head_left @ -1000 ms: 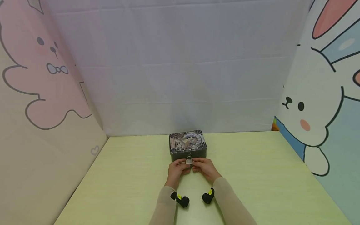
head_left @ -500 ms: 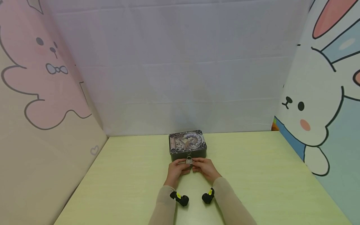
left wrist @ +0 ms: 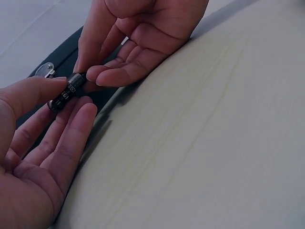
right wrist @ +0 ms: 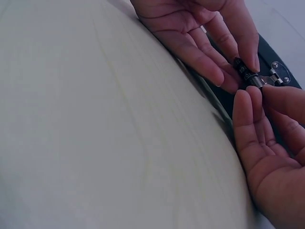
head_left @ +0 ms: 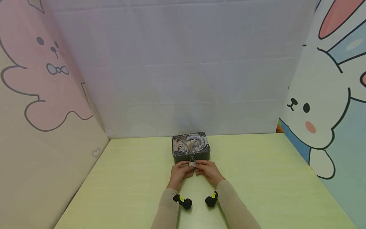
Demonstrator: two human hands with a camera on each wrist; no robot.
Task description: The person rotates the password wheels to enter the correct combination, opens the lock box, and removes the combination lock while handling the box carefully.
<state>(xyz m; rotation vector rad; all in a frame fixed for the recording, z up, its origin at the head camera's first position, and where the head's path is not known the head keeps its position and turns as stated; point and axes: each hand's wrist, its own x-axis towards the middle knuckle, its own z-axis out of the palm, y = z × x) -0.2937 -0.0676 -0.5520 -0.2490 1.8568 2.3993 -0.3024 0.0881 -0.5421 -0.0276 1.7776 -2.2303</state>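
Observation:
A small silver combination padlock (head_left: 192, 163) hangs from the metal hasp (right wrist: 277, 72) on the front of a dark tin box (head_left: 191, 148) with an ornate printed lid. The lid is down. Thumb and fingers of my left hand (head_left: 178, 173) pinch one end of the padlock. From the other side, my right hand (head_left: 211, 171) pinches it too. Both wrist views show dark number dials along the padlock's edge (left wrist: 66, 91), facing me between the two thumbs. Digits on them are too small to read surely. Fingertips cover parts of the lock body.
The box stands near the back edge of a pale yellow-green table (head_left: 137, 178), close to a white cloth backdrop (head_left: 183, 79). Printed cartoon panels flank the table on the left (head_left: 57, 95) and right (head_left: 323, 121). Black wrist cameras (head_left: 187, 204) sit on both sleeves.
Both hands keep their hold on the padlock, and the box stays in place. The left thumb has shifted slightly on the padlock's face.

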